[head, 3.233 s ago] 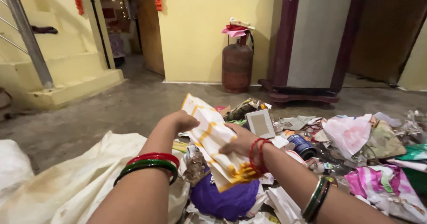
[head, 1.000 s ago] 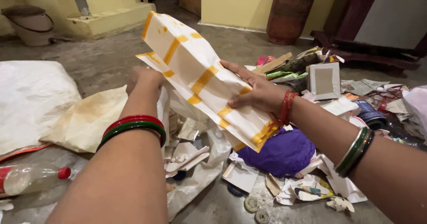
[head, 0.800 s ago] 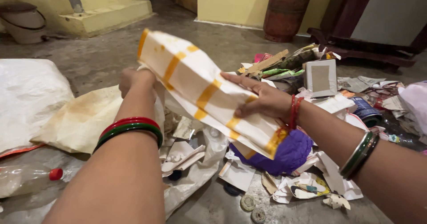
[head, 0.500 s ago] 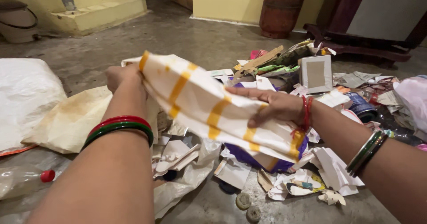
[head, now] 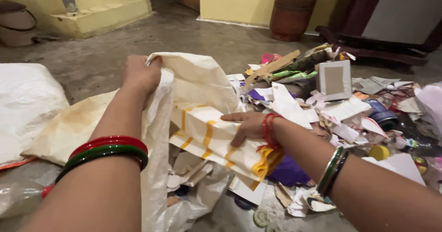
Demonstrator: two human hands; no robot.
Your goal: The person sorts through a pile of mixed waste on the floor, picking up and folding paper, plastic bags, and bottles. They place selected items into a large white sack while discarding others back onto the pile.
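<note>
At nine o'clock we see a plump white sack (head: 27, 103) of woven plastic resting on the concrete floor (head: 207, 34), with a stained, crumpled tan sheet (head: 76, 126) beside it. Our left hand (head: 140, 75), red and green bangles (head: 106, 150) on its wrist, is clenched on the rim of a pale woven bag (head: 198, 77), lifting it so the mouth gapes toward three o'clock. Just inside that mouth lies the cloth (head: 212, 140), a soft folded white piece crossed by yellow-orange stripes, sitting at four o'clock from the left grip. Our right hand (head: 246, 126) lies flat on the cloth's top with fingers stretched out, thumb tucked under its edge, so it pinches the cloth lightly. Red threads (head: 267, 130) circle that wrist. Under the cloth's near end a purple bundle (head: 287, 172) shows. From two to four o'clock spreads litter (head: 350, 107): torn paper, a small cardboard box (head: 334, 79), wrappers, a yellow cap (head: 380, 152).
</note>
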